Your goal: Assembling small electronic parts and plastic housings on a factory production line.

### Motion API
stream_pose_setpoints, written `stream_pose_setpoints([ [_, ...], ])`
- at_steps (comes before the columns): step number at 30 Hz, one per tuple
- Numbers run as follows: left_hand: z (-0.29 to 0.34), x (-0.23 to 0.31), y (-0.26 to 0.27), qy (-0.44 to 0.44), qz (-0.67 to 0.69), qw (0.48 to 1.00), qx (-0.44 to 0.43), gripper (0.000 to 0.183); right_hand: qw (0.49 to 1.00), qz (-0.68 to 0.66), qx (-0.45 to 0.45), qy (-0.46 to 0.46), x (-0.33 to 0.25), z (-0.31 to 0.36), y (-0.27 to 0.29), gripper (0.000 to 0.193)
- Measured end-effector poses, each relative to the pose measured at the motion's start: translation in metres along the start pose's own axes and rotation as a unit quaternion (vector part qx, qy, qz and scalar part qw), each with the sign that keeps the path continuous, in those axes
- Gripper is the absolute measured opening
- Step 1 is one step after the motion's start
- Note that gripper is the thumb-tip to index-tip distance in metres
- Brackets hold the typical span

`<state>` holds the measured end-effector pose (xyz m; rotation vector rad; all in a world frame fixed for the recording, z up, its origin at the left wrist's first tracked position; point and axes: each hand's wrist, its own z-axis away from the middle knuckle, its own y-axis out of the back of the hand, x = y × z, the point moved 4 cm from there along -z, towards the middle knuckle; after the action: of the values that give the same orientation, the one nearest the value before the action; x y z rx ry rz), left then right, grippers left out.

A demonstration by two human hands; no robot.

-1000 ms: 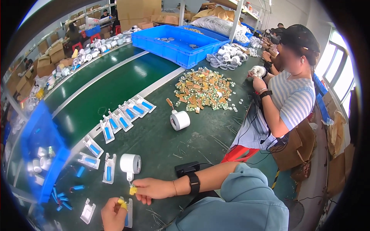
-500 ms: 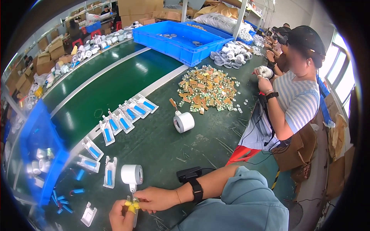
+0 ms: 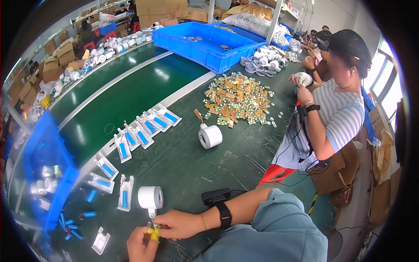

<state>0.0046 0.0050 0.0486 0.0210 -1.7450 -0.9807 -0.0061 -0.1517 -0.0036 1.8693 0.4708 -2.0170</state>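
Observation:
My left hand (image 3: 142,245) is closed in a pinch at the bottom of the view, with yellow coverings (image 3: 153,233) at the fingertips. Right beside it, my right hand (image 3: 180,224) is also closed, thumb and fingers pressed together. Between them is a small greenish-silver piece, too hidden to name. Directly above the fingertips, a white drum-shaped head (image 3: 149,198) lies on the bench, its narrow stem running down to my hands. To the left lies a white casing (image 3: 125,193) with a blue cylindrical cell in it. Closer in lies a white casing without a cell (image 3: 101,241).
More casings with blue cells (image 3: 150,126) line the bench's edge. Loose blue cells (image 3: 70,227) lie near a blue bin (image 3: 48,166). Ahead are another white head (image 3: 210,136), a circuit-board pile (image 3: 238,98) and a blue tray (image 3: 187,43). A person (image 3: 336,96) works at right, beyond a black device (image 3: 215,196).
My hands stay together at the stem, with the left hand's fingers slightly shifted and the yellow tips closer together. The whole view has shifted slightly. The neighbouring person's hands have moved a little.

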Motion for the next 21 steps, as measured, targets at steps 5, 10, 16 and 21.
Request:
stream_pose_setpoints([
  [5,0.002,0.005,0.003,0.017,0.023,1.000,0.001,0.020,0.999,-0.018,0.000,-0.029,0.001,0.002,0.000,0.016],
  [10,0.006,-0.002,0.000,0.089,0.033,0.993,-0.066,0.027,0.998,-0.030,-0.014,-0.047,0.004,0.005,-0.002,0.015],
  [16,0.007,-0.027,-0.001,0.061,0.078,0.993,0.058,0.020,0.991,-0.071,-0.036,-0.105,0.001,0.002,-0.001,0.014],
  [21,0.001,-0.030,-0.001,0.044,0.084,0.993,0.065,0.021,0.988,-0.126,0.012,-0.093,-0.003,0.008,0.008,0.021],
])
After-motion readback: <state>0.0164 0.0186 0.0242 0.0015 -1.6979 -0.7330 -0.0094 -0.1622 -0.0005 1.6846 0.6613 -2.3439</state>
